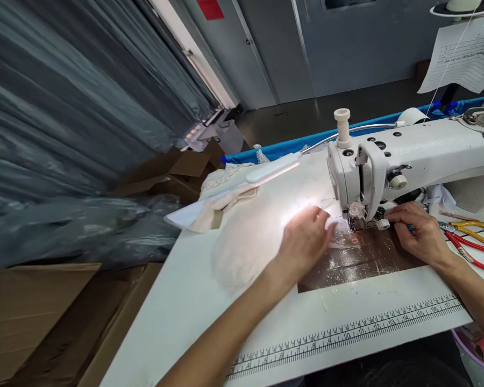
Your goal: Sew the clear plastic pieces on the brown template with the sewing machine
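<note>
A white sewing machine (431, 156) stands at the right, its head and presser foot over a shiny brown plate (347, 269). My left hand (306, 239) is just left of the needle area, its fingers closed on thin white fabric (242, 247) that trails to the left over the table. A small piece with reddish marks (344, 234) lies by the presser foot. Just right of the foot is my right hand (421, 234), fingers curled together. A bit of blue shows within its grip, but I cannot make out the object.
Red-handled pliers (468, 250) and yellow-handled scissors (476, 228) lie at the right. A lit lamp bar (274, 167) reaches over the table. A ruler strip (347, 336) runs along the front edge. Cardboard boxes (60, 317) stand at the left, with a purple-rimmed bin (474, 357) below right.
</note>
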`<state>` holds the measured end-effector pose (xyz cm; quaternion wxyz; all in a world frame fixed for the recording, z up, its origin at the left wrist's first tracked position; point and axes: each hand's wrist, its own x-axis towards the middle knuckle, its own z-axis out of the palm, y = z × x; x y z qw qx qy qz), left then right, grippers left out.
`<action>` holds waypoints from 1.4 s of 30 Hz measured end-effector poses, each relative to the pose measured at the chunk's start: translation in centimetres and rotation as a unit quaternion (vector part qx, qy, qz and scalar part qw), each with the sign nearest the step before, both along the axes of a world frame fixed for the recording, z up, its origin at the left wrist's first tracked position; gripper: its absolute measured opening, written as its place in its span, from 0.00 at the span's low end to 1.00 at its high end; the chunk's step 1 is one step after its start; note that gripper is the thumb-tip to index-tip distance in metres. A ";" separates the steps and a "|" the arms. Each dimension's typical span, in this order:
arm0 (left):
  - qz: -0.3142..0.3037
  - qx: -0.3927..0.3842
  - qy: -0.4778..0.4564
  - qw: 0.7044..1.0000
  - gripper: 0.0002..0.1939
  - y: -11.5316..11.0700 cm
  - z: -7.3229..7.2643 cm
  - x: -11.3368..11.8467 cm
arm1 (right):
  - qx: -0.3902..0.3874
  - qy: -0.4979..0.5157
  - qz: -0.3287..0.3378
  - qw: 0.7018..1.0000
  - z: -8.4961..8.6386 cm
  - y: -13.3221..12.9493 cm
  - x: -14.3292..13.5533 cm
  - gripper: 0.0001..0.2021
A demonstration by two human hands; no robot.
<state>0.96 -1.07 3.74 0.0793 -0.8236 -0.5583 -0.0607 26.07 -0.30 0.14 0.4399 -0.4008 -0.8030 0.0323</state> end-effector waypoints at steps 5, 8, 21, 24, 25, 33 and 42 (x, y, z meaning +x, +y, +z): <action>-0.039 -0.023 0.042 0.998 0.22 -2.7 -2.0 1.9 | -0.032 -0.097 -0.064 0.993 -0.1 -0.2 1.3 0.13; -0.127 -0.024 0.021 0.991 0.16 -3.0 -2.5 -0.4 | -0.070 -0.186 -0.027 0.980 -0.4 -0.8 2.6 0.16; -0.229 0.148 -0.111 0.956 0.08 -5.4 -3.9 -3.0 | -0.310 -0.026 0.014 0.950 1.3 -2.9 0.9 0.18; -0.246 0.144 -0.121 0.951 0.07 -5.4 -3.9 -2.7 | -0.356 -0.033 0.050 0.933 1.7 -3.7 -0.6 0.20; -0.247 0.145 -0.123 0.950 0.07 -5.5 -3.9 -2.7 | -0.318 -0.074 0.050 0.944 1.6 -3.7 -1.1 0.21; -0.236 0.141 -0.166 0.947 0.07 -6.0 -3.9 -2.7 | -0.025 -0.356 -0.029 0.934 -0.5 -1.9 -3.7 0.17; -0.273 0.091 -0.198 0.937 0.11 -7.3 -3.9 -2.1 | -0.058 -0.310 -0.006 0.949 -0.3 -1.3 -4.6 0.20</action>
